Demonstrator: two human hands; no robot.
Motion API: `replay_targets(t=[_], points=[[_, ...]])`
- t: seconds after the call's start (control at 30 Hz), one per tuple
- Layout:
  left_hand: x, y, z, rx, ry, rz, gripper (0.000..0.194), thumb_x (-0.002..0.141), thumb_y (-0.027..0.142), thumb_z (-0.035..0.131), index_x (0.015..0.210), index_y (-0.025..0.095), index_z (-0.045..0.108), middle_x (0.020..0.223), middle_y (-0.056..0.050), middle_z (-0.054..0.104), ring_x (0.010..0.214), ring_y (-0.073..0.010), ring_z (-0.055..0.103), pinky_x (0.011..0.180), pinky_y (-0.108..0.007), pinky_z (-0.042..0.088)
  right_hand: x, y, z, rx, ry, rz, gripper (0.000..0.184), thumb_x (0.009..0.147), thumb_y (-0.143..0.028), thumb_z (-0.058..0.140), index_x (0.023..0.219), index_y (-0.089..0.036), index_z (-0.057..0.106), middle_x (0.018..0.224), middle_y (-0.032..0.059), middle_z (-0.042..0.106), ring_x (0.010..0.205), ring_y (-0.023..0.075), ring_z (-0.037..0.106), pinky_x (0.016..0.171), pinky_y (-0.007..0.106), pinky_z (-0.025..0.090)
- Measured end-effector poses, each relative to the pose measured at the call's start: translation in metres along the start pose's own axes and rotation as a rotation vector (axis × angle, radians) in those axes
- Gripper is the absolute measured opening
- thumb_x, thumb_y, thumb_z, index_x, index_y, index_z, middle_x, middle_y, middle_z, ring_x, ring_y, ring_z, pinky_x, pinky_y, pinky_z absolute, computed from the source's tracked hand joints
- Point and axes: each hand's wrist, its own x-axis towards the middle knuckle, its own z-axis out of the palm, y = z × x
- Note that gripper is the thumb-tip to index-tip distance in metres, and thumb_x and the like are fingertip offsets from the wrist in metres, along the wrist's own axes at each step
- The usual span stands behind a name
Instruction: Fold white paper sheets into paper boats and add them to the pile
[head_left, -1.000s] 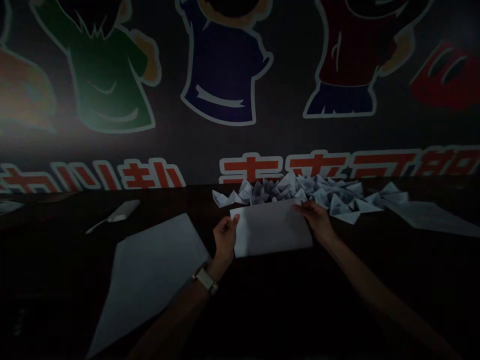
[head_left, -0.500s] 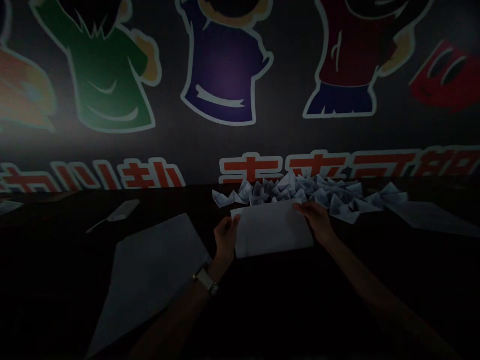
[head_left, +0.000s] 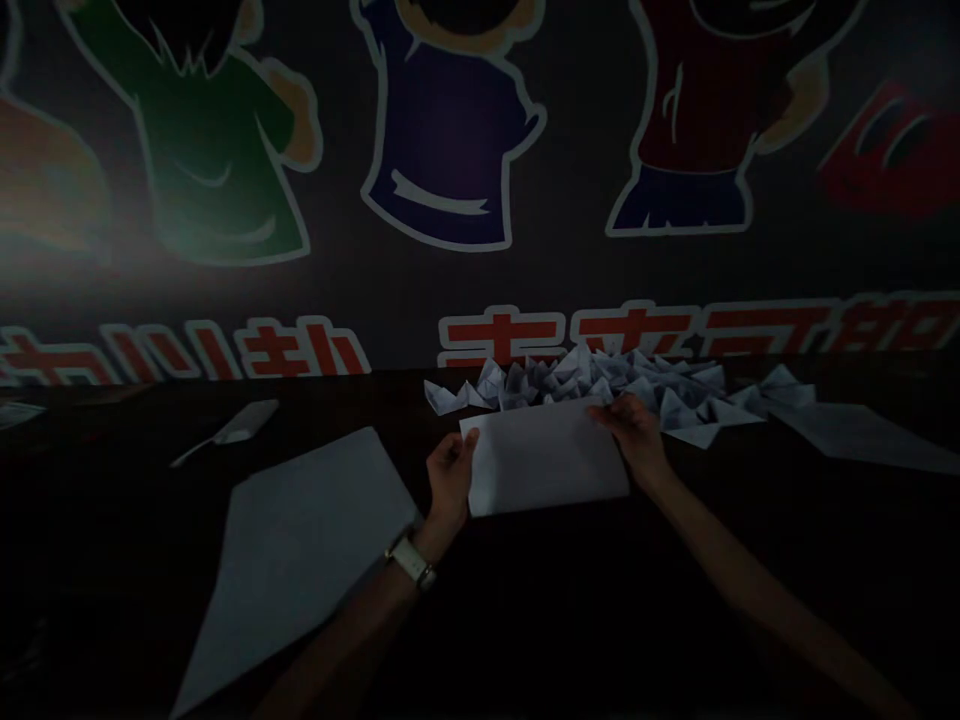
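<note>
Head view, left hand (head_left: 450, 478), right hand (head_left: 636, 442), each grip pinching a white paper sheet (head_left: 546, 462), paper boats (head_left: 577, 382) just beyond

The room is dim. Behind the dark table (head_left: 337, 410), a wall mural (head_left: 450, 140) shows cartoon figures (head_left: 217, 170) in coloured shirts, and over the table edge are big red characters (head_left: 570, 335) with white outline.

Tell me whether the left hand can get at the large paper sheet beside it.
Probably yes: the left hand sits right next to the large paper sheet, and nothing stands between them. It would likely have to let go of the white paper rectangle it holds first.
</note>
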Motion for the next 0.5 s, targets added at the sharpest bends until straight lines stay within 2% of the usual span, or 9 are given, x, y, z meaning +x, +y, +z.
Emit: replay_targets(t=[0.13, 0.23, 0.37, 0.5], points=[[0.001, 0.012, 0.0, -0.002, 0.011, 0.019, 0.044, 0.064, 0.049, 0.066, 0.052, 0.015, 0.041, 0.051, 0.007, 0.031, 0.049, -0.0055, 0.029, 0.045, -0.018, 0.024, -0.005, -0.019, 0.002, 0.007, 0.003, -0.053, 0.039, 0.053, -0.038, 0.076, 0.068, -0.021, 0.044, 0.057, -0.0066, 0.053, 0.051, 0.0094, 0.047, 0.048, 0.021, 0.035], [0.003, 0.031, -0.003, -0.01, -0.03, 0.034, 0.039, 0.065, 0.046, 0.066, 0.054, 0.015, 0.046, 0.052, 0.006, 0.036, 0.049, -0.0055, 0.031, 0.046, -0.018, 0.026, -0.014, -0.044, 0.004, -0.061, 0.069, -0.142, 0.036, 0.056, -0.037, 0.074, 0.065, -0.021, 0.043, 0.053, -0.0076, 0.047, 0.047, 0.0084, 0.042, 0.044, 0.021, 0.033], [-0.001, 0.06, -0.012, 0.009, -0.06, 0.079, 0.033, 0.067, 0.044, 0.066, 0.058, 0.015, 0.051, 0.053, 0.005, 0.042, 0.05, -0.0063, 0.036, 0.046, -0.017, 0.029, -0.041, -0.076, 0.0, -0.118, 0.162, -0.263, 0.035, 0.059, -0.036, 0.073, 0.063, -0.021, 0.041, 0.056, -0.0061, 0.048, 0.048, 0.0088, 0.044, 0.045, 0.021, 0.036], [-0.022, 0.078, -0.027, 0.027, -0.069, 0.052, 0.031, 0.067, 0.044, 0.066, 0.061, 0.016, 0.054, 0.053, 0.004, 0.045, 0.049, -0.0072, 0.038, 0.044, -0.018, 0.03, -0.075, -0.096, -0.009, -0.177, 0.231, -0.307, 0.034, 0.062, -0.036, 0.072, 0.064, -0.022, 0.041, 0.06, -0.0044, 0.051, 0.052, 0.0107, 0.05, 0.047, 0.022, 0.039]])
